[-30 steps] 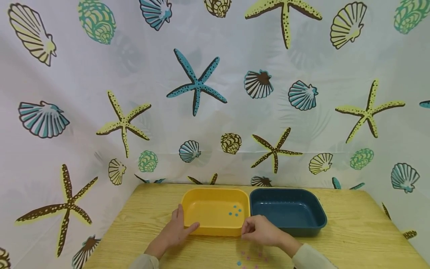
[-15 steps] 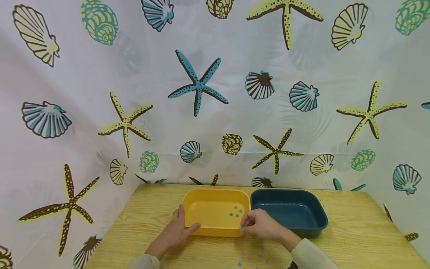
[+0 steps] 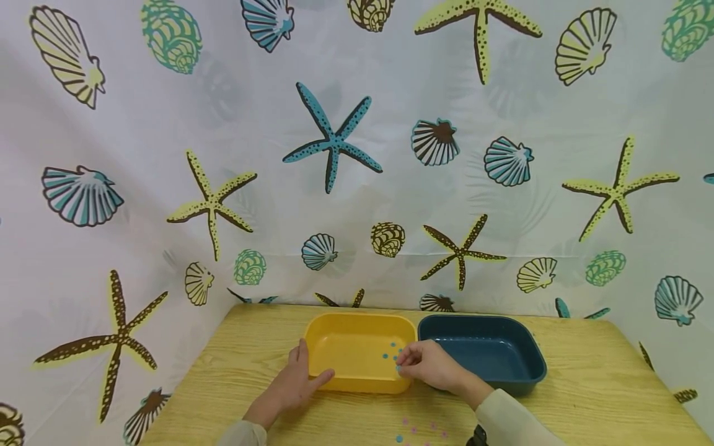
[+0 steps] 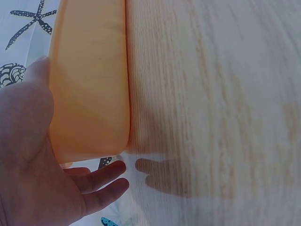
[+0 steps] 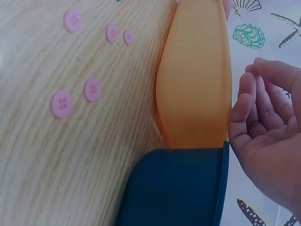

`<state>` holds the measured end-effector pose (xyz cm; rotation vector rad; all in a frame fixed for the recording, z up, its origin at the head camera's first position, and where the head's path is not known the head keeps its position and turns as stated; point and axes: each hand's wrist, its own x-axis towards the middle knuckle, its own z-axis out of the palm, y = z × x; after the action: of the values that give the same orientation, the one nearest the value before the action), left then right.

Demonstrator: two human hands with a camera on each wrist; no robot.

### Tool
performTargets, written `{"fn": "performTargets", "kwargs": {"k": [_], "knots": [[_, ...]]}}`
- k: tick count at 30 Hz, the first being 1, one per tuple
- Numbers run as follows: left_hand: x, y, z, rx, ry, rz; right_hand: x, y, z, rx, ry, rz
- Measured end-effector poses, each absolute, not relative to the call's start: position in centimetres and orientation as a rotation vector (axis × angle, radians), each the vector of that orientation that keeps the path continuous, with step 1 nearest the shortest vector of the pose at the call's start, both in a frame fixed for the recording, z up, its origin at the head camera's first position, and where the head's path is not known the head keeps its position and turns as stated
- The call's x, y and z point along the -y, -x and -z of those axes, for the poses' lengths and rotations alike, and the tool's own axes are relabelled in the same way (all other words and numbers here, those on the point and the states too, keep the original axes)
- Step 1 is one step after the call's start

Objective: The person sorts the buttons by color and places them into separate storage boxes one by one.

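Observation:
Toward the left of the table, my left hand (image 3: 294, 382) rests around the front left corner of a yellow tray (image 3: 340, 385). Its thumb lies at the front rim, while the loosely straight fingers reach along the side and past the end in the left wrist view. Over the tray's right front part, my right hand (image 3: 432, 364) pinches a small blue button (image 3: 398, 368) between thumb and fingertips. The right wrist view hides that button behind the fingers. Several blue buttons (image 3: 385, 356) lie on the tray floor just beyond the fingertips.
A dark blue tray (image 3: 480, 359) stands against the yellow one, beneath the right forearm. Several pink buttons (image 5: 62, 103) lie on the wooden table in front, with another blue button (image 3: 399, 438) near them. A shell-patterned curtain (image 3: 357, 210) hangs behind and at both sides.
The right hand has risen from the yellow tray's front right corner to over its inside, bringing the pinched blue button along. The left hand has stayed at its corner.

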<state>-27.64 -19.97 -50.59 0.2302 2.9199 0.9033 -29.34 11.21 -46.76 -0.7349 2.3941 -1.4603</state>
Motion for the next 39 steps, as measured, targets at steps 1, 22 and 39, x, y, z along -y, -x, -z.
{"fn": "performTargets", "kwargs": {"k": [1, 22, 39], "knots": [[20.0, 27.6, 50.5, -2.92, -0.233, -0.904, -11.1, 29.4, 46.8, -2.393, 0.735, 1.464], [20.1, 27.9, 50.7, -2.913, -0.242, -0.906, -9.6, 30.9, 46.2, -2.391, 0.719, 1.475], [20.1, 27.6, 50.5, -2.899, -0.233, -0.924, -8.6, 31.7, 46.4, -2.489, 0.699, 1.411]]}}
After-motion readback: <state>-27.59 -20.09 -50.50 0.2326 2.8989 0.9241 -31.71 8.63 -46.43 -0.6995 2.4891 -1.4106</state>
